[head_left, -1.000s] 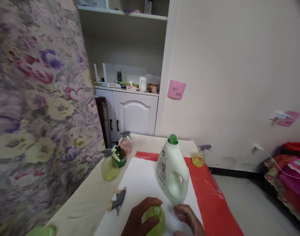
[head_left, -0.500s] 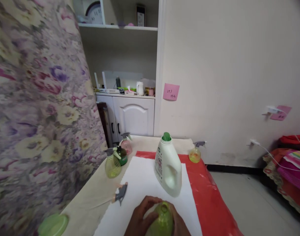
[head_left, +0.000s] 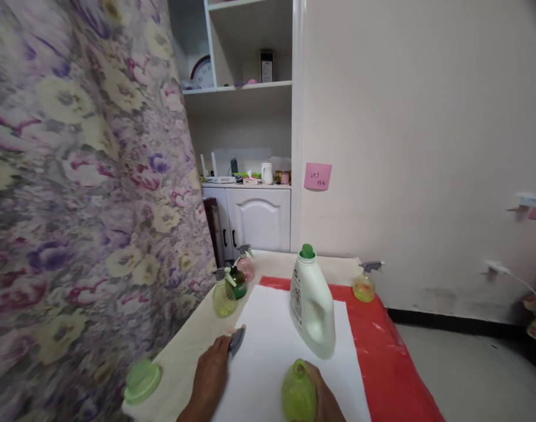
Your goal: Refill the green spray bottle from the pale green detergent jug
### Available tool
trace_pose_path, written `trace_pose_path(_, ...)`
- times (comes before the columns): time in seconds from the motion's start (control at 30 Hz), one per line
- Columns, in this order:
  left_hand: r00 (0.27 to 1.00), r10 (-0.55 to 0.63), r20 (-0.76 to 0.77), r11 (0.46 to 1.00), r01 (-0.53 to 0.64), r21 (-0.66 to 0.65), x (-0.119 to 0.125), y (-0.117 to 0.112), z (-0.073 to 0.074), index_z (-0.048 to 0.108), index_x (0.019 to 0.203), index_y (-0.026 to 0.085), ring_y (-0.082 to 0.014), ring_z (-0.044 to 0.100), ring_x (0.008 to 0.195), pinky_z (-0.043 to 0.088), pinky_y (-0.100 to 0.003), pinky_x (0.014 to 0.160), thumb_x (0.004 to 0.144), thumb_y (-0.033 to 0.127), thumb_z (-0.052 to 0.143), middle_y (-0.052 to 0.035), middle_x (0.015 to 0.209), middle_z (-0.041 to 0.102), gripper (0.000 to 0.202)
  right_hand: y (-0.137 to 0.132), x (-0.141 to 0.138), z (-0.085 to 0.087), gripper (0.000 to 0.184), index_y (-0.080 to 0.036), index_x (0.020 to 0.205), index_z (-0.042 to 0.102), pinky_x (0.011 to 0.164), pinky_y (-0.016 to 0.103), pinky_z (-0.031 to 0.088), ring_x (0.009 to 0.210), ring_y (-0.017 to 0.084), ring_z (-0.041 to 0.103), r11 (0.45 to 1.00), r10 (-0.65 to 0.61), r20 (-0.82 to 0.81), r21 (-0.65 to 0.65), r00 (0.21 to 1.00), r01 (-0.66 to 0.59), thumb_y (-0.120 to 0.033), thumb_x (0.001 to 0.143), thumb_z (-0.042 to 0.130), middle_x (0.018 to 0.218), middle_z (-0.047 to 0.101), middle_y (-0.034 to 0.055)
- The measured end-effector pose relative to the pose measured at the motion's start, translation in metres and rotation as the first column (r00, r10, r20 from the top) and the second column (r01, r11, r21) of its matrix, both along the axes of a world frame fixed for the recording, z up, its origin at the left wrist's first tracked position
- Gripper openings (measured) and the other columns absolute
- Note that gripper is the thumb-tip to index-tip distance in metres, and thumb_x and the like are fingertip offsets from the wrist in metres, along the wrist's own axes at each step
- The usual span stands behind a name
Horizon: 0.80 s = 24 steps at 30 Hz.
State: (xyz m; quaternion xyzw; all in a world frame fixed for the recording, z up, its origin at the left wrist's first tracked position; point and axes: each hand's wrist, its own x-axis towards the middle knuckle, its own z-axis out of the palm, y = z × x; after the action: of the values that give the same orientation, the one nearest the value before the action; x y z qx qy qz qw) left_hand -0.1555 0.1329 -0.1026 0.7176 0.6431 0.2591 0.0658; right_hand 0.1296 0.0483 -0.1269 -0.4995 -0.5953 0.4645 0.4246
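My right hand (head_left: pixel 324 394) is wrapped round the right side of a yellow-green translucent bottle (head_left: pixel 298 394), whose open neck shows on top. At the left edge of the white sheet, my left hand (head_left: pixel 211 370) has its fingers closed on a grey trigger spray head (head_left: pixel 237 341); most of its tube is hidden. Beyond the bottle stands a large pale jug (head_left: pixel 314 310) with a handle and a green top piece (head_left: pixel 307 251).
At the table's left stand a yellow-green spray bottle (head_left: pixel 224 300), a dark green bottle (head_left: pixel 238 282) and a pink spray bottle (head_left: pixel 247 266). Another spray bottle (head_left: pixel 363 288) stands on the red cover (head_left: pixel 382 357). A green bowl-like container (head_left: pixel 142 381) sits near left, beside the floral curtain (head_left: pixel 96 205).
My left hand has let go of the green bottle and moved left onto the spray head. My right hand still holds the bottle. The camera view has shifted.
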Motion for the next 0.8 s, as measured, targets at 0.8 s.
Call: trace_pose_path(0.8, 0.014, -0.255, 0.967, 0.967, 0.030, 0.254, 0.103, -0.112, 0.193, 0.064, 0.109, 0.027, -0.0093, 0.067, 0.084, 0.051, -0.014, 0.072, 0.073, 0.026, 0.077, 0.0042, 0.099, 0.073, 0.038, -0.014, 0.005, 0.019, 0.089, -0.021, 0.127, 0.048, 0.087, 0.037, 0.049, 0.104, 0.030, 0.061, 0.998, -0.040, 0.049, 0.042, 0.998, 0.038, -0.014, 0.043, 0.077, 0.112, 0.066, 0.0074)
